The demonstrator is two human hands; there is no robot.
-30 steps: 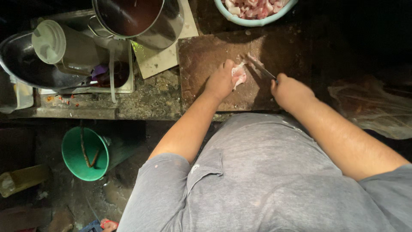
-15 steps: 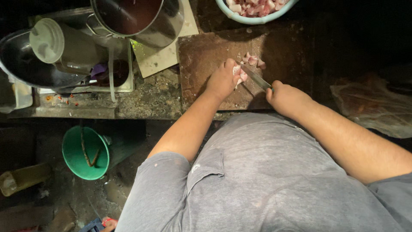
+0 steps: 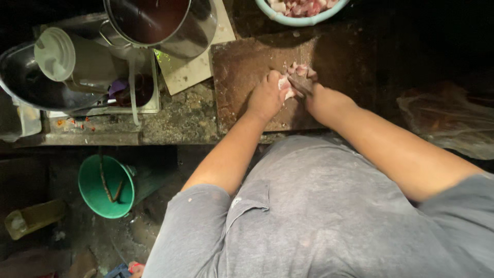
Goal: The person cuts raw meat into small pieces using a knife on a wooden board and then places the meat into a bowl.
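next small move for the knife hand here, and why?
Probably draw the knife down through the meat for another cut: the left hand pins the pink piece on the wooden cutting board, and the right hand holds the blade right against it, with small cut bits already beside it.

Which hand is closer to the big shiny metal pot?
Left. The left hand rests on the wooden cutting board, below-right of the shiny metal pot; the right hand is farther right.
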